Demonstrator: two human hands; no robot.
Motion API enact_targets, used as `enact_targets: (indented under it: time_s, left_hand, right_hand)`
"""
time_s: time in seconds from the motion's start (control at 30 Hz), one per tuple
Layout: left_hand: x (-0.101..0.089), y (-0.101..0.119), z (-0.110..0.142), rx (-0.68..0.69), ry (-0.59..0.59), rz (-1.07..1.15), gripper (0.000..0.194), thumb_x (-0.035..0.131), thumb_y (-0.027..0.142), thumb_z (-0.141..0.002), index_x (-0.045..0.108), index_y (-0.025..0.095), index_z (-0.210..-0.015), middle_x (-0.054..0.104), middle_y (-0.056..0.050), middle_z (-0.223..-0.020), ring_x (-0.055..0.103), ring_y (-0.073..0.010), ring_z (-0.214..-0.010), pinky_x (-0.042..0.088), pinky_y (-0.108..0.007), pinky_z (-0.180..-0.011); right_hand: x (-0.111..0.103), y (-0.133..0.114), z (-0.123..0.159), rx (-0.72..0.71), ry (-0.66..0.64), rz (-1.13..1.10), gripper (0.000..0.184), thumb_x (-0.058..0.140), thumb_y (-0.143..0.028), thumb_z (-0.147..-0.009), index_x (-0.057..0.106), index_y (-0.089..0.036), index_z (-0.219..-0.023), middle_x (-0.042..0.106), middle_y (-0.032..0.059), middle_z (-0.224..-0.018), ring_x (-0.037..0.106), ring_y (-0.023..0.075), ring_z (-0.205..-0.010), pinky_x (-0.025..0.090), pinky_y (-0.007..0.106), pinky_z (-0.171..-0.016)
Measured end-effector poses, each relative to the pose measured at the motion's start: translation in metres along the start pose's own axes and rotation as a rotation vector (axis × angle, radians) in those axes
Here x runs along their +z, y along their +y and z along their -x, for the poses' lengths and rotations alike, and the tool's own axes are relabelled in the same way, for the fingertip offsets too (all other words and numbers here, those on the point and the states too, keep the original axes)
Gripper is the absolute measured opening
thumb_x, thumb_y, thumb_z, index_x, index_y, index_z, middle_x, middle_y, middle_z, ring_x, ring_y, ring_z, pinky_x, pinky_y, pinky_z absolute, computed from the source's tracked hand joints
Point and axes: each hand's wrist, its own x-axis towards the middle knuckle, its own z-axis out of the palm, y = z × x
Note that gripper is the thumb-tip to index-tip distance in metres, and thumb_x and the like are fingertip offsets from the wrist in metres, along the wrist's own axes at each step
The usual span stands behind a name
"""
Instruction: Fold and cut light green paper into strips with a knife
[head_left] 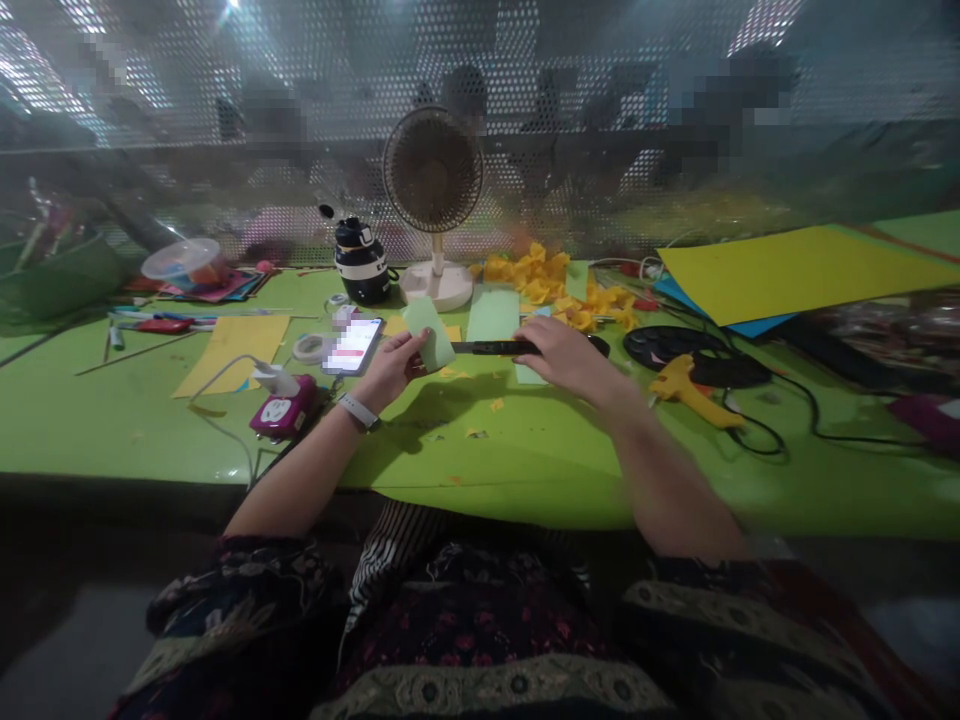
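My left hand (396, 362) pinches a small light green paper piece (430, 335) between thumb and fingers, holding it up above the table. Closed over a long slim black tool (491, 348) is my right hand (564, 358); its kind is not clear. The tool lies sideways, its thin left end close to or behind the green paper's right edge. A dark rounded part of it (598, 345) shows past the right hand. Behind the tool lies a larger light green sheet (493, 312), and another green piece shows under my right hand. Small orange scraps (497, 404) lie in front.
Orange paper flowers (536, 270) are heaped behind my right hand. A fan (435, 170), a black bottle (362, 262) and a lit phone (354, 346) stand or lie further left. A purple power socket (283, 408) is at left; a yellow glue gun (694, 392) with a cable is at right.
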Motion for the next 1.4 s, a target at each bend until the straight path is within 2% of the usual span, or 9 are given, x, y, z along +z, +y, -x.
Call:
enact_targets:
  time_s: [0.17,0.33,0.53,0.7,1.07,1.27,1.4]
  left_hand:
    - [0.0,-0.002,0.002,-0.005,-0.062,0.02,0.031,0.094,0.033,-0.076,0.075,0.018,-0.095,0.078,-0.004,-0.088,0.074,-0.0141,-0.073,0.064,-0.027,-0.067]
    - [-0.001,-0.005,0.003,0.031,-0.126,-0.049,0.033,0.097,0.024,-0.07,0.079,0.016,-0.095,0.08,-0.006,-0.093,0.074,-0.0139,-0.076,0.059,-0.022,-0.064]
    - [-0.002,-0.009,0.003,0.065,-0.099,-0.048,0.032,0.097,0.026,-0.069,0.08,0.016,-0.094,0.081,-0.007,-0.094,0.074,-0.0138,-0.078,0.059,-0.023,-0.069]
    - [-0.003,-0.01,0.003,0.074,-0.127,-0.054,0.033,0.097,0.028,-0.07,0.081,0.016,-0.096,0.081,-0.007,-0.096,0.075,-0.0148,-0.082,0.06,-0.024,-0.073]
    - [-0.001,-0.01,0.004,0.091,-0.075,-0.048,0.035,0.098,0.03,-0.067,0.08,0.017,-0.094,0.081,-0.007,-0.093,0.073,-0.0135,-0.078,0.058,-0.025,-0.073]
    - [-0.005,-0.014,-0.001,0.089,-0.095,-0.029,0.039,0.099,0.033,-0.067,0.08,0.016,-0.097,0.081,-0.007,-0.095,0.075,-0.0153,-0.083,0.059,-0.028,-0.081]
    - [-0.005,-0.014,-0.003,0.095,-0.053,-0.007,0.038,0.099,0.031,-0.065,0.08,0.017,-0.094,0.081,-0.005,-0.092,0.074,-0.0152,-0.082,0.059,-0.028,-0.08]
  right_hand:
    - [0.002,-0.001,-0.002,-0.019,-0.006,0.032,0.022,0.059,-0.025,-0.098,0.068,-0.016,-0.116,0.067,0.0191,-0.12,0.06,0.035,-0.116,0.049,0.049,-0.103]
    - [0.006,-0.001,-0.002,-0.044,0.011,0.033,0.022,0.058,-0.024,-0.098,0.068,-0.017,-0.117,0.067,0.0182,-0.119,0.06,0.0346,-0.115,0.048,0.049,-0.102]
    - [0.007,-0.001,-0.002,-0.059,0.02,0.024,0.022,0.056,-0.026,-0.099,0.069,-0.021,-0.117,0.068,0.0159,-0.119,0.059,0.034,-0.115,0.048,0.049,-0.103]
    - [0.008,-0.005,-0.003,-0.068,0.014,0.047,0.024,0.057,-0.023,-0.098,0.069,-0.017,-0.118,0.068,0.0184,-0.12,0.06,0.0353,-0.115,0.047,0.05,-0.104]
    - [0.005,-0.002,-0.001,-0.093,0.011,0.039,0.021,0.059,-0.023,-0.098,0.07,-0.018,-0.115,0.068,0.0171,-0.118,0.06,0.0343,-0.114,0.047,0.049,-0.103]
    - [0.017,0.001,-0.004,-0.131,0.078,0.057,0.019,0.062,-0.02,-0.097,0.071,-0.018,-0.113,0.069,0.0159,-0.113,0.062,0.0332,-0.109,0.049,0.049,-0.1]
    - [0.022,0.004,-0.005,-0.15,0.089,0.055,0.016,0.063,-0.02,-0.097,0.071,-0.02,-0.111,0.069,0.0139,-0.111,0.062,0.0317,-0.107,0.05,0.047,-0.098]
